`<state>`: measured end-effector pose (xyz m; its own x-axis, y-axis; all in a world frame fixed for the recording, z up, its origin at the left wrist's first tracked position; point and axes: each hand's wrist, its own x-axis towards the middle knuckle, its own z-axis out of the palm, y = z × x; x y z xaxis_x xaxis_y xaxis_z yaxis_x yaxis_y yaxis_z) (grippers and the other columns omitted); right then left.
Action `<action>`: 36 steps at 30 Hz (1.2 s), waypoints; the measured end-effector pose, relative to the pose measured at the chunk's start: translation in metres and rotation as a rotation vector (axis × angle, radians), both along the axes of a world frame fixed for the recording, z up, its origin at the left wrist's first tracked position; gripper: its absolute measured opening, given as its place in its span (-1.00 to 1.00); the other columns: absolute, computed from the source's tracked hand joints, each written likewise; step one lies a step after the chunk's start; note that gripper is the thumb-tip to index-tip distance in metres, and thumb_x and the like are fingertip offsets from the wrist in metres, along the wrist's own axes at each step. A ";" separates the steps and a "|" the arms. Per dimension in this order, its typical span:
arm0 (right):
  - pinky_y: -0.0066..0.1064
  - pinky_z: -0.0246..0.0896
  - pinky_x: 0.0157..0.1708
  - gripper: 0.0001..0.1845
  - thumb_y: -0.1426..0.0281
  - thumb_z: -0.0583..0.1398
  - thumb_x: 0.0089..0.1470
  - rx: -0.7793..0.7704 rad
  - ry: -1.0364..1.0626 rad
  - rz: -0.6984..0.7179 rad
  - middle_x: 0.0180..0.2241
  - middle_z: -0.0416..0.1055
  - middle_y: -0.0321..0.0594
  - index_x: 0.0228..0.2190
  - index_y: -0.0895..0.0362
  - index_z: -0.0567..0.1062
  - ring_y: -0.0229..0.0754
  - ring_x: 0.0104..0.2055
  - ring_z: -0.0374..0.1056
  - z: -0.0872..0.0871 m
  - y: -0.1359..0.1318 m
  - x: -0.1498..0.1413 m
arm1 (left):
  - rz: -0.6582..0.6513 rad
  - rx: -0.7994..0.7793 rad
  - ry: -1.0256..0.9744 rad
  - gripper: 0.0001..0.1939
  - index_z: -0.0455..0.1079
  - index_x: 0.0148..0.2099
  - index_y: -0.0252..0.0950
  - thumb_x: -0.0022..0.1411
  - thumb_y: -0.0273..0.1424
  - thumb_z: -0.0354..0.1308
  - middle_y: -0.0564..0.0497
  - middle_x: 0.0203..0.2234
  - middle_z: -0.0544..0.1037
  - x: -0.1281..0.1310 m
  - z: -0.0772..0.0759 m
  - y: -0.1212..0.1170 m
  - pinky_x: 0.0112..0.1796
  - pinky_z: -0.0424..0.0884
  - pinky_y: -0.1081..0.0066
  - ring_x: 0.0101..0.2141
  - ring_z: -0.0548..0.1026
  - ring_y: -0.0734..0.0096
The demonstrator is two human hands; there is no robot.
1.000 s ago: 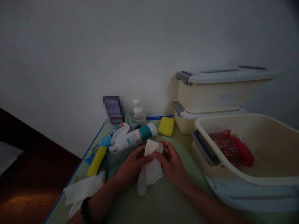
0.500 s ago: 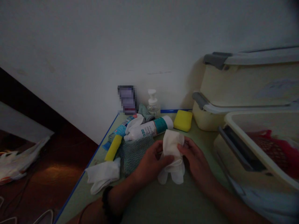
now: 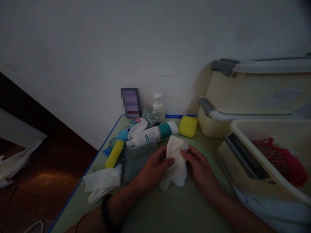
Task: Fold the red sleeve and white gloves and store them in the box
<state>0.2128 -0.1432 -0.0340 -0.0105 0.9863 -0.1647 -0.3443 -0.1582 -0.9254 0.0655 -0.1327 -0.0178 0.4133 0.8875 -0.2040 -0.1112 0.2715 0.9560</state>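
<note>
A thin white sock [image 3: 177, 149], folded or doubled, is held up over the table between both hands, its rounded lower ends hanging free. My left hand [image 3: 153, 166] pinches its left side, thumb across the front. From the right, my right hand [image 3: 199, 166] grips the other side with its thumb on the fabric and fingers behind. Another folded white sock [image 3: 103, 179] lies at the table's left edge. Beside my left hand is a grey-green knit cloth [image 3: 138, 158], with a white and teal bottle [image 3: 152, 135] lying against it.
A yellow block [image 3: 188, 127], a yellow strip [image 3: 114, 154] and a blue packet [image 3: 125, 132] lie on the table [image 3: 150, 210]. A pump bottle [image 3: 157, 108] and a pixelated phone [image 3: 131, 103] stand by the wall. Cream lidded bins [image 3: 247, 90] and an open bin [image 3: 234, 142] are at right.
My view swung so the scene shifted right, then slightly back. The sock's layers have been rearranged between my hands; the narrow end hanging apart earlier now lies closer to the rest.
</note>
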 end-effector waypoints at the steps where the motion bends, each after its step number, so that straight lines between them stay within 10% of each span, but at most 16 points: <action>1: -0.40 0.16 -0.37 -0.82 0.27 0.23 -0.02 0.000 -0.007 0.005 -0.45 0.43 -0.33 -0.34 0.08 0.44 -0.22 -0.39 0.32 0.000 0.000 0.000 | -0.002 0.005 -0.003 -0.66 0.29 -0.04 -0.37 0.12 -0.41 0.15 -0.08 -0.18 0.49 0.000 0.000 0.000 -0.23 0.36 0.38 -0.24 0.47 0.35; 12: -0.32 0.24 -0.29 -0.73 0.20 0.24 -0.07 0.002 -0.049 0.094 -0.33 0.45 -0.24 -0.33 0.09 0.40 -0.13 -0.26 0.37 0.012 0.001 0.000 | -0.076 -0.007 0.055 -0.64 0.25 -0.01 -0.36 0.15 -0.36 0.15 -0.12 -0.13 0.50 -0.005 0.000 0.006 -0.23 0.38 0.34 -0.23 0.48 0.33; 24: -0.37 0.22 -0.41 -0.74 0.26 0.17 0.00 0.064 -0.266 -0.008 -0.39 0.43 -0.28 -0.25 0.10 0.33 -0.20 -0.39 0.34 0.006 0.006 0.005 | -0.252 0.147 0.197 -0.20 0.10 0.14 -0.28 -0.13 -0.48 0.38 -0.14 0.05 0.36 -0.012 -0.002 0.008 0.09 0.21 0.18 0.05 0.34 0.19; 30: -0.35 0.24 -0.38 -0.64 0.37 0.00 0.15 0.289 -0.803 0.061 -0.33 0.43 -0.19 0.00 0.12 0.20 -0.18 -0.36 0.36 0.003 0.005 0.014 | -0.205 0.245 0.399 -0.01 -0.31 0.30 -0.17 0.01 -0.39 0.28 -0.23 0.23 0.07 -0.012 0.010 -0.003 0.03 0.29 0.11 0.04 0.36 0.15; 36: -0.09 0.13 -0.12 -0.69 0.41 0.08 0.07 0.335 -1.111 0.048 -0.30 0.41 -0.08 -0.11 0.19 0.33 -0.01 -0.20 0.32 0.000 0.009 0.016 | -0.264 0.716 0.832 -0.46 0.19 0.10 -0.27 0.07 -0.35 0.23 -0.14 0.09 0.28 -0.014 0.017 -0.012 0.10 0.15 0.06 0.10 0.22 0.10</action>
<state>0.2291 -0.1340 -0.0340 -0.0626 0.9847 0.1626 0.6831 0.1610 -0.7123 0.0510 -0.1444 -0.0004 0.5787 0.8153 0.0172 0.6124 -0.4484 0.6511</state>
